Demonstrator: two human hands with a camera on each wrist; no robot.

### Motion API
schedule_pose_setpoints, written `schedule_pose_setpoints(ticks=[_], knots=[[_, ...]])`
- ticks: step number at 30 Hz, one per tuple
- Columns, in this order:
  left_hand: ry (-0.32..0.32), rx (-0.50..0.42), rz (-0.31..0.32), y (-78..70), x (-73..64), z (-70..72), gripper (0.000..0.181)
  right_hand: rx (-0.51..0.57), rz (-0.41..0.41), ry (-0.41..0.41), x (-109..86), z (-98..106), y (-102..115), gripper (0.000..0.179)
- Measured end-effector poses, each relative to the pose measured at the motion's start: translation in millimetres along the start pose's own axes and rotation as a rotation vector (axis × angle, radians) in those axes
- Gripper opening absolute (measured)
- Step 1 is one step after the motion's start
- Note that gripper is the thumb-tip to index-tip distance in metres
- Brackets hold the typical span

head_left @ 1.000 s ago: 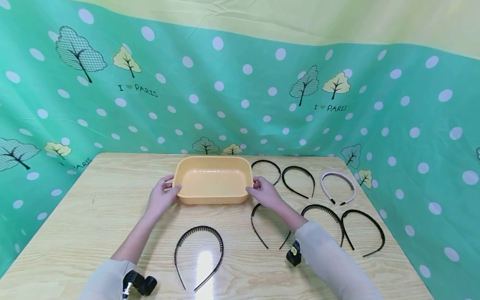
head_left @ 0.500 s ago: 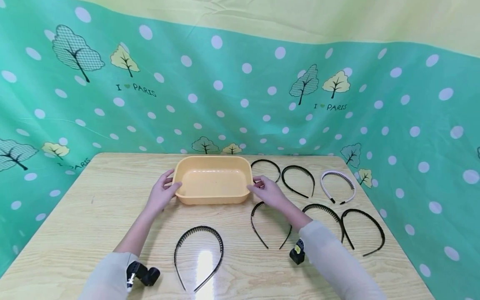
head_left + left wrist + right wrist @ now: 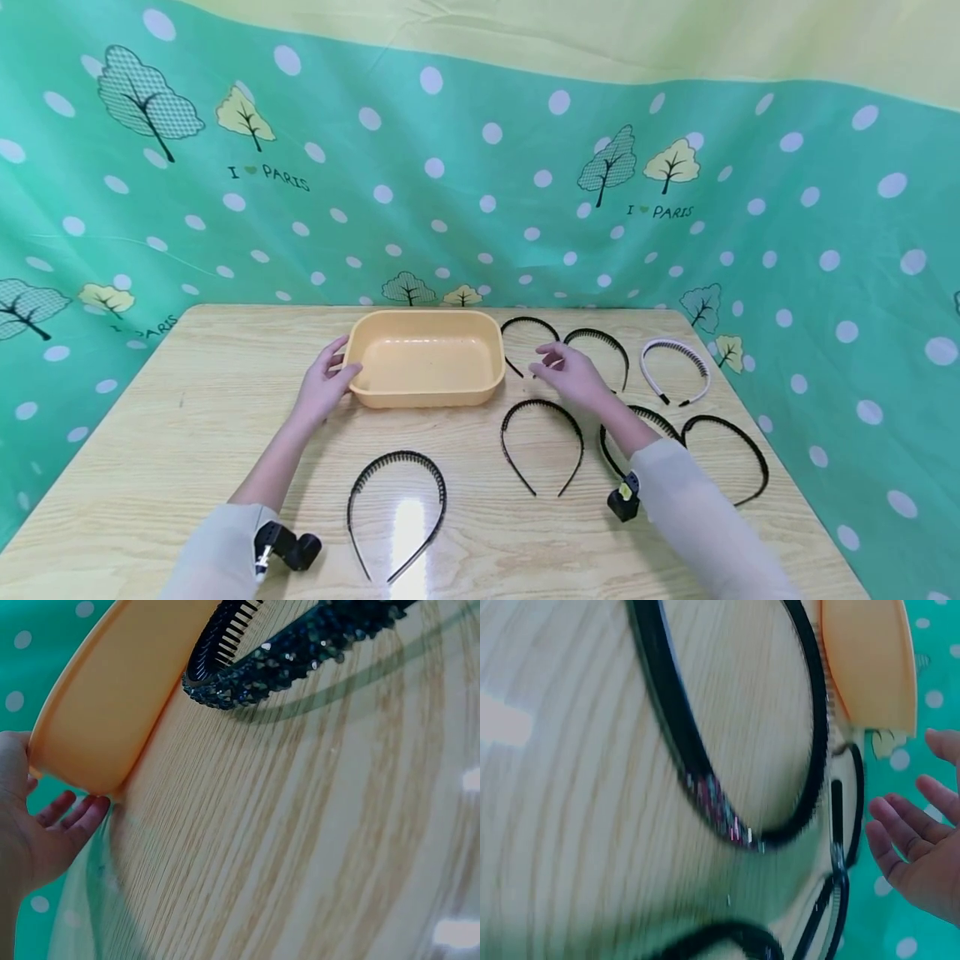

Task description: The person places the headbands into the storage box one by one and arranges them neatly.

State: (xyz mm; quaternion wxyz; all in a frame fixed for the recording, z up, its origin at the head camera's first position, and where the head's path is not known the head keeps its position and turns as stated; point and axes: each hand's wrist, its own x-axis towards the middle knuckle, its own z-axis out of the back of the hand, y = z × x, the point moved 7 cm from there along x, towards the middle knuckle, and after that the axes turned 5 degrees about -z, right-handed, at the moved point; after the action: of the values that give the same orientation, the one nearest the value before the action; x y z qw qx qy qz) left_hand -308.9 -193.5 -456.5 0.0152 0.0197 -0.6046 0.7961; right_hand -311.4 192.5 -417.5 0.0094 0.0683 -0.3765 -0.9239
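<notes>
A pale orange plastic basin [image 3: 427, 367] sits at the back middle of the table, with nothing inside it. My left hand [image 3: 324, 387] holds its left end, thumb over the rim and fingers at the outer side; in the left wrist view those fingers [image 3: 90, 817] reach the basin's lower edge. My right hand [image 3: 573, 379] is apart from the basin, to its right, above the black headbands at the back. In the right wrist view the right hand [image 3: 922, 840] shows spread, loose fingers and holds nothing.
Several black toothed headbands lie on the right half, among them a front one [image 3: 542, 403] and a far right one [image 3: 753, 454]. A lilac headband [image 3: 708, 379] lies at the back right. Another black headband [image 3: 397, 456] lies front centre. A green dotted curtain [image 3: 480, 192] hangs behind the table.
My right hand has let go of the basin's right end and moved right over the headbands. The left hand stays at the basin, which has not moved on the table.
</notes>
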Motion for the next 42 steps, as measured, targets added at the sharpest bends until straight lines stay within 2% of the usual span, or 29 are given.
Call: schedule_pose_setpoints(ticks=[7,20,26,32,38,42], knots=[[-0.009,-0.003,-0.008,0.2,1.4,-0.2,0.062,-0.066,0.022,-0.055,-3.9,31.6,-11.6,0.045],[0.005,-0.013,-0.005,4.0,0.5,-1.6,0.061,-0.175,0.027,-0.047,-13.4,80.6,-42.0,0.050],[0.004,-0.022,-0.011,2.7,-1.1,-1.1,0.060,-0.250,0.057,-0.036,-21.9,95.9,-52.5,0.049],[0.005,-0.034,-0.011,3.5,-1.4,-0.2,0.061,-0.297,0.049,-0.040,-28.5,110.0,-65.5,0.051],[0.003,-0.032,0.001,3.3,-1.5,0.3,0.062,-0.293,0.051,-0.030,-33.1,120.6,-77.5,0.048],[0.011,-0.040,0.013,-4.9,-4.4,-0.7,0.061,-0.289,0.047,-0.028,-37.2,125.7,-86.0,0.046]])
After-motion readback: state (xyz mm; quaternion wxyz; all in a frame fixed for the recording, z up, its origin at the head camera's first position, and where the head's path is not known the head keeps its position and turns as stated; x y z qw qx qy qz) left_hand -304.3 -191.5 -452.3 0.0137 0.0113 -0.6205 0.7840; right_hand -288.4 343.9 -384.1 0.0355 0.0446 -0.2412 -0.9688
